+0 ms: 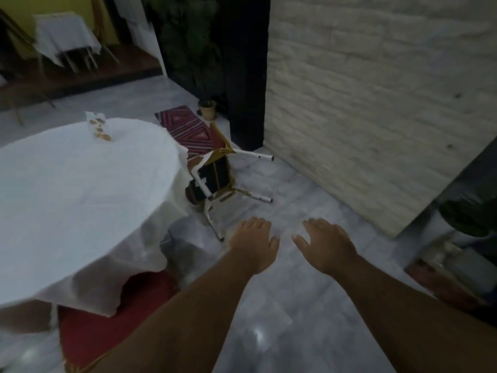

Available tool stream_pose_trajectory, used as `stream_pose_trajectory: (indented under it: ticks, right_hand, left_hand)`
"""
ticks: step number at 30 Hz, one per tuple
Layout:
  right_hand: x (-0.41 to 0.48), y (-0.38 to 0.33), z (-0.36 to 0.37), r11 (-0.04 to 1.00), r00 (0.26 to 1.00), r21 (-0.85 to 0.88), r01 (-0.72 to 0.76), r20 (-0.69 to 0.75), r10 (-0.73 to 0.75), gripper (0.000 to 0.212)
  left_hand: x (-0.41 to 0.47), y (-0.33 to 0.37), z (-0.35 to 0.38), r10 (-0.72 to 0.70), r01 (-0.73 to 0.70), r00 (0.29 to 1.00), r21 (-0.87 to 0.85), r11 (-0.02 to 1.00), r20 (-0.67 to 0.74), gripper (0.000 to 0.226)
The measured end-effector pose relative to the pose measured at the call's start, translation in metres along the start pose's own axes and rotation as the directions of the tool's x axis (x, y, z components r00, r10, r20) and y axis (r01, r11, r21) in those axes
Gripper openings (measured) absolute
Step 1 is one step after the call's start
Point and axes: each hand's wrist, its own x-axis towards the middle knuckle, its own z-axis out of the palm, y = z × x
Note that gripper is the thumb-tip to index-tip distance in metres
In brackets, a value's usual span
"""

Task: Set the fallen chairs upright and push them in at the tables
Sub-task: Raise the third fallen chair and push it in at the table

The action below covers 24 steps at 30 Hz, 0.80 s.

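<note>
A chair (pixel 215 176) lies fallen on its side on the marble floor, just right of the round table (pixel 80 184) covered with a white cloth. Its white legs stick out to the right and toward me, and its dark seat underside faces me. My left hand (pixel 254 243) and my right hand (pixel 326 244) reach forward side by side over the floor, palms down, fingers apart, a short way in front of the chair's nearest leg. Neither hand touches anything. A red seat (pixel 107 324) of another chair shows under the cloth's near edge.
A pale brick wall (pixel 376 103) runs along the right, with a dark pillar (pixel 247 76) beyond the chair. A patterned mat (pixel 188 127) and a potted plant (pixel 207 109) sit past the table. Another clothed table (pixel 64 33) stands far left. Dark objects crowd the right edge.
</note>
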Motion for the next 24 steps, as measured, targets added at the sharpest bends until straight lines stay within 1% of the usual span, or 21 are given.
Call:
stream_pose_trajectory:
  ticks: [4, 8, 12, 15, 17, 20, 24]
  right_hand:
    - [0.057, 0.046, -0.017, 1.000, 0.999, -0.002, -0.018, 0.035, 0.018, 0.071]
    - [0.132, 0.074, -0.035, 1.000, 0.999, -0.007, -0.014, 0.037, 0.014, 0.071]
    - [0.224, 0.092, -0.055, 1.000, 0.999, -0.018, -0.009, 0.035, 0.009, 0.069]
    - [0.292, 0.108, -0.069, 1.000, 0.998, -0.018, -0.013, 0.055, 0.013, 0.069]
    - [0.330, 0.118, -0.076, 1.000, 0.997, -0.024, -0.020, 0.072, 0.021, 0.068]
    - [0.381, 0.131, -0.086, 0.999, 0.996, -0.048, -0.018, 0.089, 0.022, 0.068]
    - [0.460, 0.162, -0.089, 0.999, 0.995, -0.044, 0.021, 0.102, -0.016, 0.069]
  left_hand:
    - [0.073, 0.027, -0.002, -0.009, 0.009, 1.000, -0.003, 1.000, -0.004, 0.057]
    - [0.153, 0.032, 0.001, -0.018, 0.018, 1.000, -0.001, 1.000, -0.013, 0.060]
    - [0.241, 0.026, 0.008, -0.011, 0.011, 1.000, -0.024, 1.000, 0.016, 0.063]
    - [0.313, 0.018, 0.015, -0.008, 0.013, 0.995, -0.050, 0.999, 0.102, 0.064]
    - [0.358, 0.014, 0.015, -0.003, 0.008, 0.991, -0.038, 0.999, 0.136, 0.065]
    - [0.423, 0.011, 0.011, 0.023, -0.019, 0.991, -0.026, 0.999, 0.136, 0.065]
    - [0.514, 0.017, 0.011, 0.000, 0.006, 0.992, -0.044, 0.999, 0.127, 0.064]
